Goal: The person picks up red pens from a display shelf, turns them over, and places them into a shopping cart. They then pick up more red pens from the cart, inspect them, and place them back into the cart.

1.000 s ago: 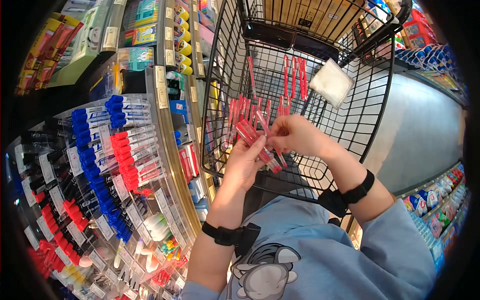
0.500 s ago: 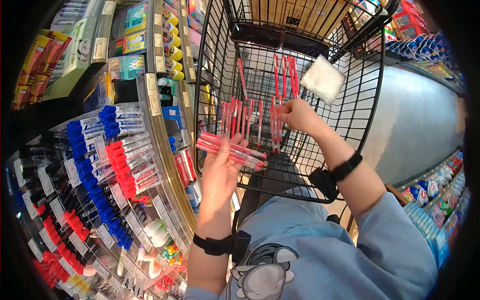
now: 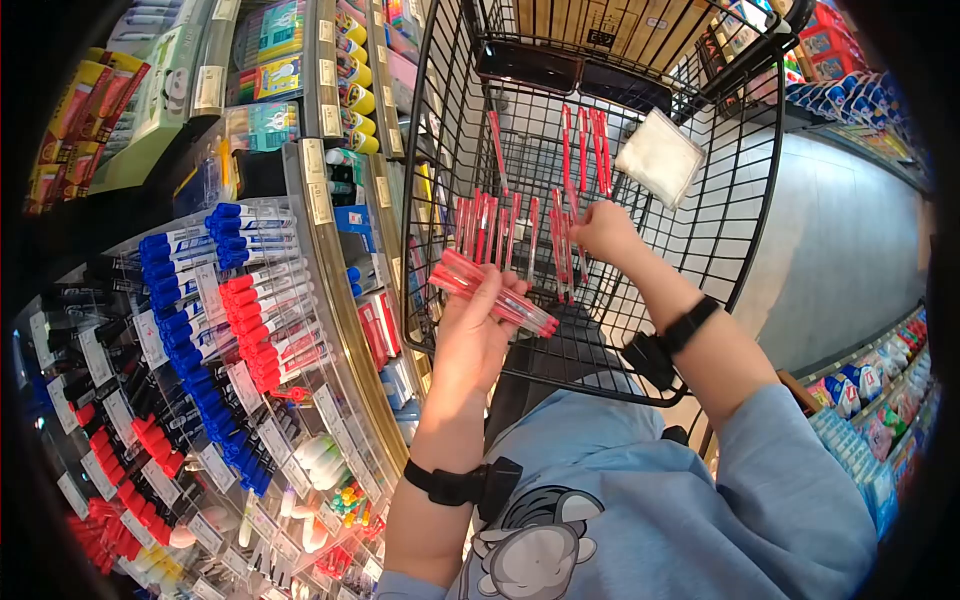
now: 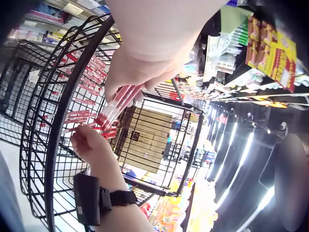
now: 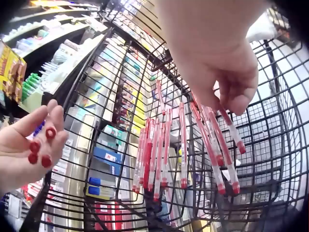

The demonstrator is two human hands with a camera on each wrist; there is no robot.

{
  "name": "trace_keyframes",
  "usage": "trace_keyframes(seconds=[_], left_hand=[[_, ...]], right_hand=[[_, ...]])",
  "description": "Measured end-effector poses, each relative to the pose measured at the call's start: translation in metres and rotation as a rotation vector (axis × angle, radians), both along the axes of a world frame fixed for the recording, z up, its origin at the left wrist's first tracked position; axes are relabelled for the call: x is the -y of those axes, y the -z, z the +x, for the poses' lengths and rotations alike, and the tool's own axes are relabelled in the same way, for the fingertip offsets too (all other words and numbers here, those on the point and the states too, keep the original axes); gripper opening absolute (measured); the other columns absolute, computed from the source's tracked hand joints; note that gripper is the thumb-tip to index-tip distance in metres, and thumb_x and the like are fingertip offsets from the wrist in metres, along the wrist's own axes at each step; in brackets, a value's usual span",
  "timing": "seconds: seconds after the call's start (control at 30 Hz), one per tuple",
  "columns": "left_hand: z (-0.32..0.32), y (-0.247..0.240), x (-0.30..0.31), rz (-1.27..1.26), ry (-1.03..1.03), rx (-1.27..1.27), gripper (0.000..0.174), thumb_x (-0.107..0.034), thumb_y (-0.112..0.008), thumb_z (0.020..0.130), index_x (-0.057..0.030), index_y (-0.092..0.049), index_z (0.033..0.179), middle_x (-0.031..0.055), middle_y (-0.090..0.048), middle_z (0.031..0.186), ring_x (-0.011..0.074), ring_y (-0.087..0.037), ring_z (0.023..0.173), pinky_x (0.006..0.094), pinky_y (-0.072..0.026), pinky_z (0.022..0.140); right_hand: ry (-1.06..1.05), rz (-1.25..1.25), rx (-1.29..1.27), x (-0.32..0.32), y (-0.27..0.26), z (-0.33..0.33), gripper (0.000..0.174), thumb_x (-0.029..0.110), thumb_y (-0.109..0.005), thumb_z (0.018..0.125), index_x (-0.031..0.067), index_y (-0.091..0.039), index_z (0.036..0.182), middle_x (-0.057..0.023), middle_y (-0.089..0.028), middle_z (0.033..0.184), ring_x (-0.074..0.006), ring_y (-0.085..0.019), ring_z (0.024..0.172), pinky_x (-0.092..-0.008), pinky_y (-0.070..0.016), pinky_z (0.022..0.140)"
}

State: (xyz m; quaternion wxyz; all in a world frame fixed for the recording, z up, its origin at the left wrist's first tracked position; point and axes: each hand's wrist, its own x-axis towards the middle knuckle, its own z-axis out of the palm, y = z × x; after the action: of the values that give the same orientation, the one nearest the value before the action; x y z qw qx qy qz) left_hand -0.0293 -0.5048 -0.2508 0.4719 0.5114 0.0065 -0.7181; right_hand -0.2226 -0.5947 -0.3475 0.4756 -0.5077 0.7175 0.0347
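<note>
A bundle of several red pens [image 3: 524,312] lies across my left hand [image 3: 468,335], gripped under the thumb. The hand is over the near left corner of the black wire shopping cart [image 3: 550,381]. Inside the cart, my right hand [image 3: 608,234] pinches a red pen [image 5: 234,133] with curled fingers, beside a few others hanging almost parallel. To its left, more red pens [image 5: 152,154] stand side by side in a loose row. A farther group of red pens [image 3: 584,150] lies deeper in the cart, near a white square package [image 3: 660,158].
Tiered racks on the left hold blue-capped markers [image 3: 185,340] and red-capped markers [image 3: 255,335]. A wooden slatted box [image 3: 600,28] is at the cart's far end. Grey floor [image 3: 830,250] runs along the right, with packaged goods [image 3: 865,400] on a shelf beyond.
My right hand has gone from the bundle in my left hand to the pens in the cart, with a pen. My left hand has shifted slightly left, still holding the bundle.
</note>
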Motion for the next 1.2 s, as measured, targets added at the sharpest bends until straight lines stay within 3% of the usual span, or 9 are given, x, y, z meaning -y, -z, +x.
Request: trace_keyframes(seconds=[0.13,0.37,0.43,0.53,0.63,0.83,1.1,1.17,1.2], left_hand=[[-0.009,-0.006,0.010,-0.026,0.109,0.036,0.022,-0.025,-0.059,0.090,-0.0093,-0.052,0.104,0.0057,-0.058,0.101,0.0185,-0.056,0.096,0.0364,-0.0465,0.082],[-0.021,0.006,0.009,-0.078,0.219,0.035,0.024,-0.029,-0.046,0.096,-0.0074,-0.050,0.105,0.0064,-0.057,0.098,0.0178,-0.056,0.095,0.0315,-0.0474,0.079],[-0.021,0.019,0.005,-0.092,0.217,0.023,0.023,-0.028,-0.046,0.096,-0.0075,-0.049,0.105,0.0069,-0.057,0.099,0.0182,-0.056,0.095,0.0334,-0.0474,0.079],[-0.029,0.015,0.007,0.003,0.176,0.067,0.021,-0.026,-0.046,0.096,-0.0078,-0.047,0.107,0.0077,-0.056,0.100,0.0201,-0.056,0.096,0.0376,-0.0472,0.079],[-0.030,0.025,0.008,0.146,0.141,0.154,0.022,-0.024,-0.048,0.095,-0.0087,-0.045,0.110,0.0088,-0.055,0.102,0.0248,-0.056,0.098,0.0439,-0.0463,0.080],[-0.029,0.036,0.013,0.217,0.222,0.134,0.027,-0.022,-0.054,0.092,-0.0090,-0.045,0.114,0.0113,-0.056,0.107,0.0266,-0.057,0.098,0.0449,-0.0480,0.079],[-0.021,0.039,0.012,0.188,0.175,0.038,0.028,-0.019,-0.058,0.089,-0.0069,-0.047,0.112,0.0117,-0.057,0.109,0.0246,-0.057,0.097,0.0444,-0.0491,0.080],[-0.020,0.037,0.012,0.177,0.173,0.026,0.027,-0.019,-0.058,0.089,-0.0064,-0.047,0.111,0.0112,-0.057,0.109,0.0241,-0.057,0.096,0.0442,-0.0491,0.081],[-0.019,0.035,0.012,0.153,0.170,0.008,0.027,-0.018,-0.059,0.089,-0.0062,-0.047,0.110,0.0109,-0.057,0.108,0.0239,-0.058,0.096,0.0440,-0.0493,0.080]], right_hand=[[-0.042,-0.041,0.623,-0.022,-0.086,0.013,0.017,0.012,-0.065,0.072,-0.0034,-0.058,0.076,-0.0145,-0.063,0.068,-0.0253,-0.063,0.063,-0.0339,-0.0496,0.061],[-0.152,-0.135,0.543,-0.049,-0.110,0.031,0.017,0.014,-0.066,0.072,-0.0011,-0.058,0.076,-0.0147,-0.061,0.069,-0.0279,-0.061,0.064,-0.0370,-0.0482,0.060],[-0.244,-0.577,0.480,-0.061,-0.092,0.028,0.016,0.012,-0.064,0.076,-0.0007,-0.055,0.077,-0.0116,-0.061,0.072,-0.0160,-0.061,0.066,-0.0290,-0.0471,0.058],[0.050,-0.258,0.565,-0.058,-0.080,0.017,0.018,0.013,-0.064,0.075,-0.0006,-0.053,0.076,-0.0124,-0.061,0.075,-0.0223,-0.062,0.068,-0.0326,-0.0478,0.060],[0.100,-0.140,0.276,-0.037,-0.050,0.002,0.020,0.018,-0.062,0.075,-0.0013,-0.059,0.080,-0.0197,-0.064,0.076,-0.0328,-0.065,0.078,-0.0398,-0.0512,0.069],[0.013,0.020,-0.087,-0.023,0.025,0.012,0.028,0.025,-0.065,0.076,-0.0001,-0.065,0.090,-0.0209,-0.065,0.089,-0.0351,-0.063,0.089,-0.0406,-0.0519,0.077],[0.026,0.055,-0.086,-0.017,0.014,0.010,0.031,0.024,-0.071,0.068,0.0006,-0.066,0.089,-0.0189,-0.066,0.089,-0.0332,-0.064,0.086,-0.0397,-0.0518,0.076],[0.049,0.016,0.086,-0.012,-0.005,0.007,0.031,0.024,-0.071,0.066,0.0005,-0.066,0.087,-0.0181,-0.067,0.086,-0.0342,-0.064,0.085,-0.0398,-0.0512,0.075],[0.000,-0.029,0.156,-0.009,-0.026,0.007,0.026,0.021,-0.070,0.068,-0.0003,-0.065,0.082,-0.0158,-0.066,0.079,-0.0284,-0.065,0.076,-0.0367,-0.0509,0.069]])
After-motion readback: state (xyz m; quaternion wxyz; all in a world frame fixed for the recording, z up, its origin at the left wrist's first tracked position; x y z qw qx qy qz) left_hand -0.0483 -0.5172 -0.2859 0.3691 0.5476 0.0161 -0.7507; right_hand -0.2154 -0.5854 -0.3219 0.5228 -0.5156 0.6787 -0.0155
